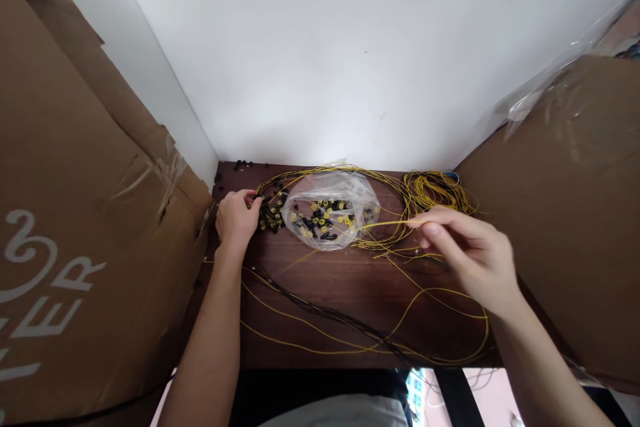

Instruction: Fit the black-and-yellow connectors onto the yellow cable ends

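Note:
My right hand (465,250) is closed in a pinch on a thin yellow cord (384,224), whose length runs leftward in front of a clear plastic bag (345,178). In the open bag lie several small black and yellow plastic pieces (323,219). My left hand (237,217) is at the left edge of a loose pile of similar black and yellow pieces (271,219). Its thumb and index finger are drawn together there; what they hold, if anything, is too small to make out.
A coil of yellow and black cords (435,190) lies at the back right. Loose cords (320,310) cross the front of the brown table (300,280). Cardboard boxes stand left (100,213) and right (575,213), and a white wall (340,67) rises behind.

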### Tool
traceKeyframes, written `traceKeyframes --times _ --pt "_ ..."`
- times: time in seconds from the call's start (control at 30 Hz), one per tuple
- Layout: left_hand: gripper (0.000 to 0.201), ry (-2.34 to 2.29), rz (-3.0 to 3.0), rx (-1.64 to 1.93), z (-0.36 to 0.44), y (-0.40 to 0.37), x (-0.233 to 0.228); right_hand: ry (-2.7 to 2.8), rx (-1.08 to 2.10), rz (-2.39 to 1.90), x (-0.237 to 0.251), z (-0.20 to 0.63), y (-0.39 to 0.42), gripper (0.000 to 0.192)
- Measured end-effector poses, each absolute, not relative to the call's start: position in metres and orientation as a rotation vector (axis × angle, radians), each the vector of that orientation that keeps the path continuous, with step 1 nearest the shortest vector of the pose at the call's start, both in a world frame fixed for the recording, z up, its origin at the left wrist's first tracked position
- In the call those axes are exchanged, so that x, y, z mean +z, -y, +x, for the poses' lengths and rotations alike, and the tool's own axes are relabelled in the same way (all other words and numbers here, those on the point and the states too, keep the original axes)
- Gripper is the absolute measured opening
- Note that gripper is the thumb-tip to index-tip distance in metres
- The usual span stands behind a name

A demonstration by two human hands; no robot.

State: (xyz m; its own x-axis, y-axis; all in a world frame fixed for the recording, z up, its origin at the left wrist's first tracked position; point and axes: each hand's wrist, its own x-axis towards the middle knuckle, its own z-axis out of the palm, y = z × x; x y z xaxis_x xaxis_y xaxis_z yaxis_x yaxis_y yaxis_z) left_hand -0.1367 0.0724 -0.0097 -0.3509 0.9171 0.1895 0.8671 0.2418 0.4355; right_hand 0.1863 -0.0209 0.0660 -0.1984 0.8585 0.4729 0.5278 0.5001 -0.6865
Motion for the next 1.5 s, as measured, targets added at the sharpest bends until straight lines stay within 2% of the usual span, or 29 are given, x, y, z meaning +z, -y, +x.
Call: traceKeyframes --times 0.23,0.37,0.5,0.63,0.73,0.93,1.07,1.27,1.4,1.5 --pt "0.029 -2.385 1.743 0.809 -0.136 -0.071 -0.01 1.393 0.649 -1.143 0.055 0.2 0.018 0.014" --pt "0.027 -2.33 1.853 1.136 -0.127 -0.072 -0.009 1.396 0.653 -1.192 0.054 0.203 0.017 0.014" --pt "0.025 -1.753 1.844 1.396 -0.106 -0.069 -0.004 1.443 0.649 -1.2 0.056 0.199 0.015 0.015" --pt "0.04 -0.894 1.575 0.99 -0.085 -0.059 0.002 1.43 0.67 -1.236 0.055 0.192 0.008 0.017" --pt "0.044 -0.559 1.455 0.778 -0.079 -0.051 0.006 1.379 0.655 -1.263 0.054 0.187 0.003 0.019" --pt "0.029 -0.619 1.491 0.7 -0.077 -0.046 0.011 1.429 0.647 -1.254 0.058 0.175 0.0 0.019" --pt "0.029 -0.659 1.474 0.814 -0.066 -0.044 0.007 1.614 0.792 -1.234 0.058 0.158 0.002 0.018" --pt "0.038 -0.519 1.423 0.772 -0.052 -0.037 0.005 1.854 1.034 -1.163 0.037 0.132 0.004 0.031" --pt "0.028 -0.511 1.423 0.681 -0.056 -0.036 0.01 1.877 1.121 -1.136 0.031 0.127 0.005 0.03" --pt "0.027 -0.52 1.38 0.731 -0.061 -0.038 0.01 1.92 1.182 -1.115 0.034 0.133 0.007 0.031"
